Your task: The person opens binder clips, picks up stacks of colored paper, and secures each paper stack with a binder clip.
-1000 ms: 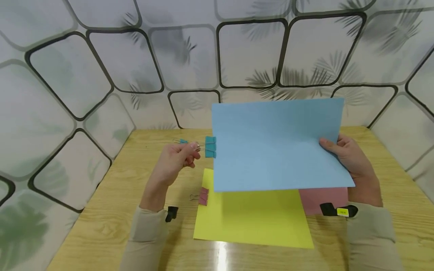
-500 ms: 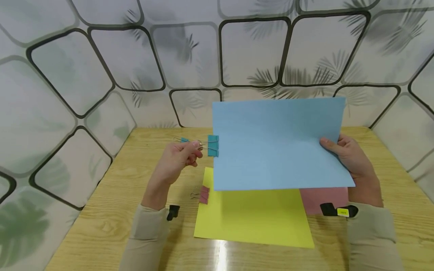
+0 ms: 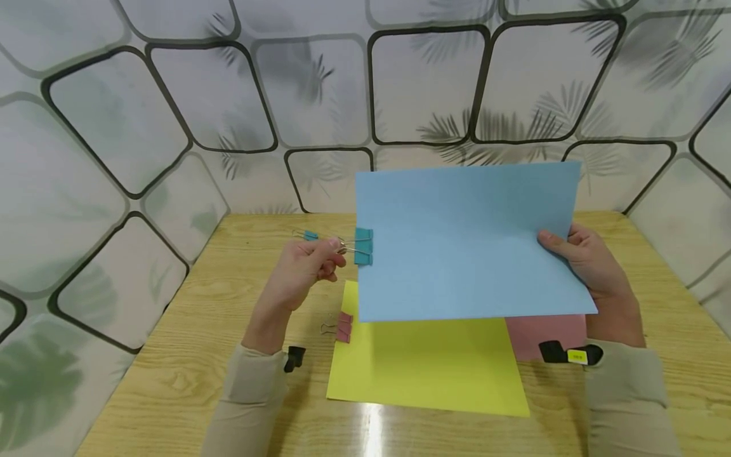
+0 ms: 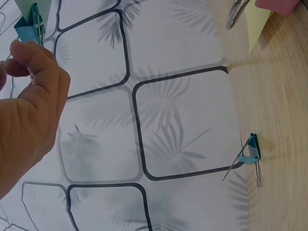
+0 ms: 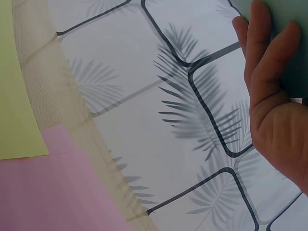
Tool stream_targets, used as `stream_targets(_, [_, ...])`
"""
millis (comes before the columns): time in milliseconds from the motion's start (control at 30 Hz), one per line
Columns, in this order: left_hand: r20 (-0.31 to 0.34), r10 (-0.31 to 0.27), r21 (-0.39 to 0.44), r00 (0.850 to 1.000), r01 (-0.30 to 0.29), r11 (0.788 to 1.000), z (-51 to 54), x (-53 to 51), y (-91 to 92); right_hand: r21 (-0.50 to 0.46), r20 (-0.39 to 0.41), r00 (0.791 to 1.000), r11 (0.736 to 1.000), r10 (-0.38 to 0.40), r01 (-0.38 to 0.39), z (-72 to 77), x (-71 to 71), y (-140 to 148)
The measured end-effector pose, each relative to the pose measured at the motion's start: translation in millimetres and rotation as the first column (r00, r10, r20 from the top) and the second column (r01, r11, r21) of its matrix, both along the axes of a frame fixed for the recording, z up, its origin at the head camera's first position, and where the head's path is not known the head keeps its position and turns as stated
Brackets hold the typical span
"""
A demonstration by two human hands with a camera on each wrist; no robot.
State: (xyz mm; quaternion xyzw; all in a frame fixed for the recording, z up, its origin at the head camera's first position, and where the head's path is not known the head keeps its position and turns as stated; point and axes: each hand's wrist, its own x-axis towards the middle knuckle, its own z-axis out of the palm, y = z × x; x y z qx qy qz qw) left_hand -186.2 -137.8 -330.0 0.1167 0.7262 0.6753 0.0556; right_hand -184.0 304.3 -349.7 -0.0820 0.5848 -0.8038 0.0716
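Note:
A blue sheet (image 3: 462, 247) is held up above the table by the right hand (image 3: 588, 260), its thumb on the front and its fingers behind the right edge. The left hand (image 3: 302, 270) pinches the wire handles of a teal binder clip (image 3: 363, 246), which overlaps the sheet's left edge. In the left wrist view the left hand (image 4: 36, 96) is just below that clip (image 4: 29, 30). The right wrist view shows the right hand (image 5: 279, 91) with fingers against the sheet (image 5: 293, 62).
A yellow sheet (image 3: 428, 374) with a pink binder clip (image 3: 344, 327) on its left edge lies on the wooden table (image 3: 188, 355). Pink paper (image 3: 545, 336) lies partly under it. Another teal clip (image 3: 311, 235) rests behind the left hand. A patterned backdrop (image 3: 422, 89) surrounds the table.
The left hand has moved slightly right with the teal clip, which now overlaps the blue sheet's left edge more. The right hand and sheet have barely moved.

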Motion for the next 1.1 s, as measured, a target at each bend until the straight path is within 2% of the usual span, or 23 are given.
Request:
stream_targets(400, [-0.003,0.002,-0.021,1.0,-0.002,1.0,-2.5,1.3,2.5,0.016,0.012,1.0,1.0,-0.006,0.006,-0.2,0.4,0.8])
stream_targets(833, [0.044,0.011,0.043,0.999,-0.013,0.999,-6.6,0.1,5.7,0.071,0.044,0.998,0.997,-0.038,0.035,0.8,0.6,2.3])
stream_targets(1100, [0.07,0.012,0.032,0.998,-0.014,0.999,-3.9,0.7,8.2,0.007,0.028,0.999,1.0,-0.021,0.021,0.9,2.1,0.7])
